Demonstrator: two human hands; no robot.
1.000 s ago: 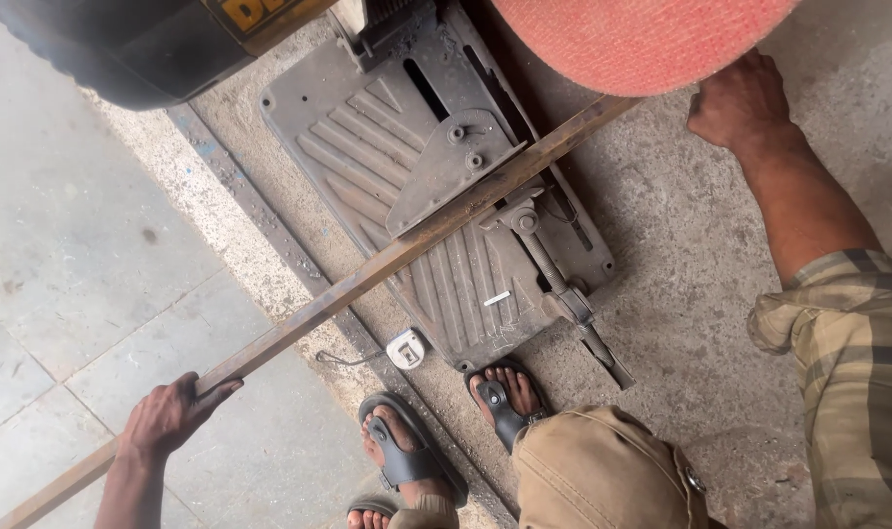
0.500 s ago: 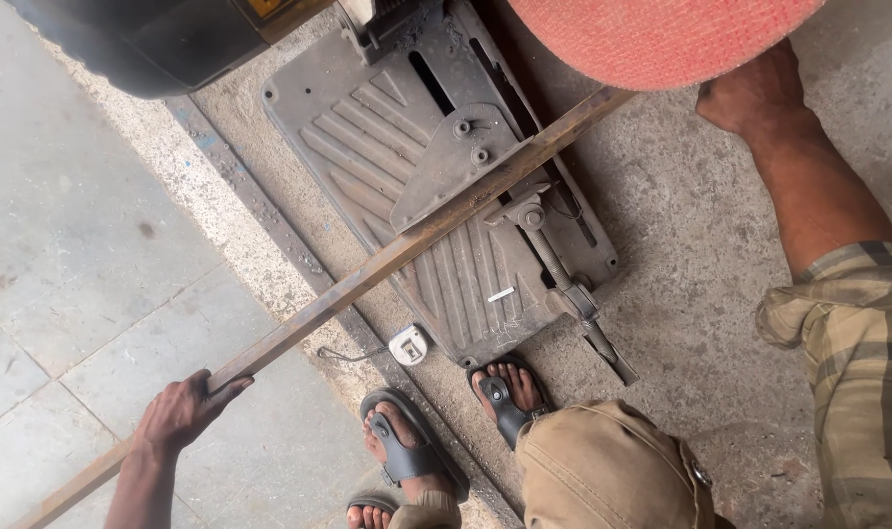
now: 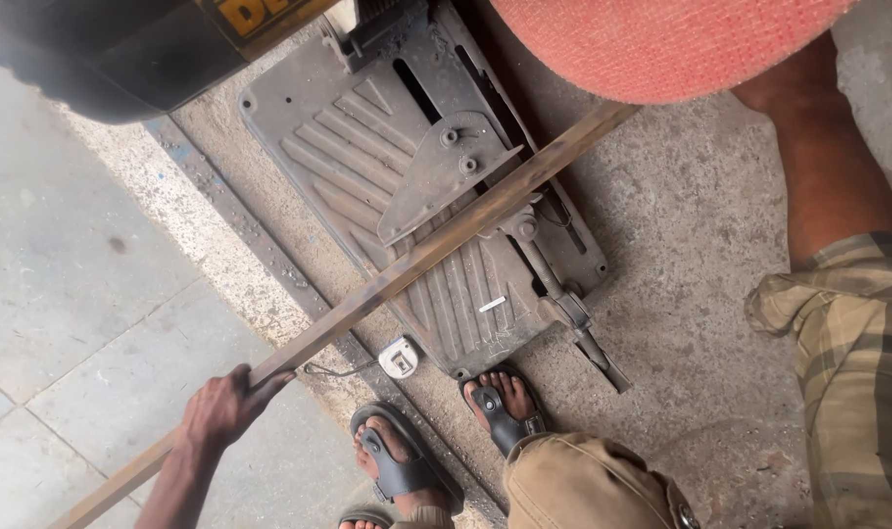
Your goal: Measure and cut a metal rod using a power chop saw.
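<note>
A long rusty metal bar lies slantwise across the grey base of a cut-off saw on the ground. My left hand grips the bar at the lower left, fingers wrapped over it. The bar's far end runs under a red abrasive disc at the top. My right forearm reaches up to that disc, which hides most of the hand, so I cannot tell its grip. The saw's vise plate sits against the bar.
A small tape measure lies by the base's near corner. My two sandalled feet stand just below it. The saw's black motor housing fills the top left. The vise screw handle sticks out toward the right foot.
My left hand has slid up the bar toward the saw. The red disc now covers my right hand, which showed beside the bar's far end before.
</note>
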